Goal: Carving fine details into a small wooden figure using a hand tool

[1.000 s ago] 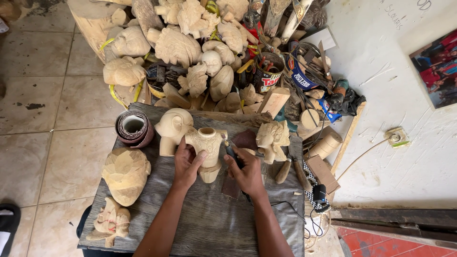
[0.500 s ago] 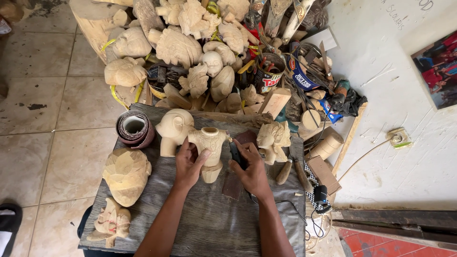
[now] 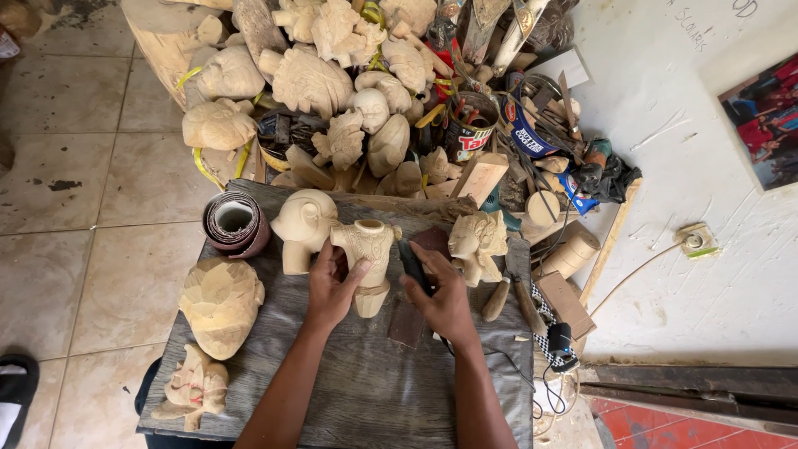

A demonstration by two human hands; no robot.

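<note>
Two hands at one pale, unpainted wooden torso carving (image 3: 366, 259) standing upright near the back of the grey weathered plank bench (image 3: 366, 391).
Left hand (image 3: 332, 283) steadies the carving, fingers wrapped round its side, grip closed on it. Right hand (image 3: 440, 295) grasps a dark narrow tool (image 3: 411, 264) just beside the carving; whether it touches cannot be told. Judged: shaping or smoothing in hand. Pale round wooden head carving (image 3: 303, 224) touches left; brown sandpaper roll (image 3: 235, 221) well apart.
</note>
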